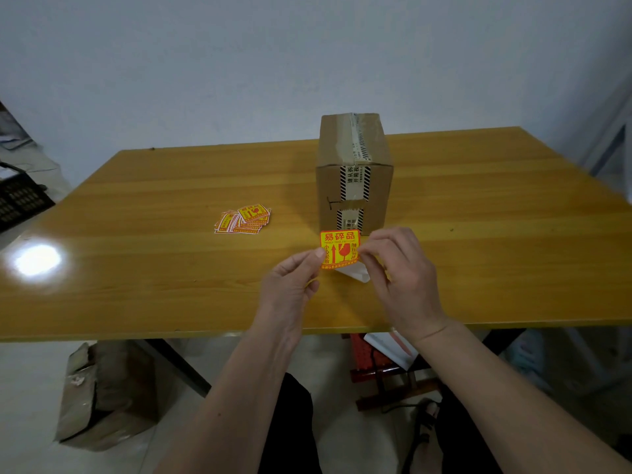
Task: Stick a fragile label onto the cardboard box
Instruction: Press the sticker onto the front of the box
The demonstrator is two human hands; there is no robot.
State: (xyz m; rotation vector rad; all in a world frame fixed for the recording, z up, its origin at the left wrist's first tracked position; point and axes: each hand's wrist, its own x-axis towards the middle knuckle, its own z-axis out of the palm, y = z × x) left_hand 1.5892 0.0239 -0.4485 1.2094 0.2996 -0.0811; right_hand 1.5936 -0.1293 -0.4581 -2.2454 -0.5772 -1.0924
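Wooden table (136, 268): I see a glossy yellow-brown top with a bright glare patch near its left edge.
Label stack (243, 218): a fanned pile of orange-and-yellow fragile stickers lies on the table, left of the box and well apart from my hands.
Left hand (290, 282): I see thumb and forefinger pinched on the left edge of one fragile label, the other fingers curled under.
Fragile label (339, 248): held upright above the table between both hands, printed face toward me, just in front of the box's lower face; I cannot tell whether it touches the box.
Backing paper (354, 273): a white sheet hangs from the label's lower right, behind it.
Cardboard box (354, 172): it stands tall at table centre, sealed with striped printed tape down its front.
Right hand (400, 268): fingertips grip the label's right edge.
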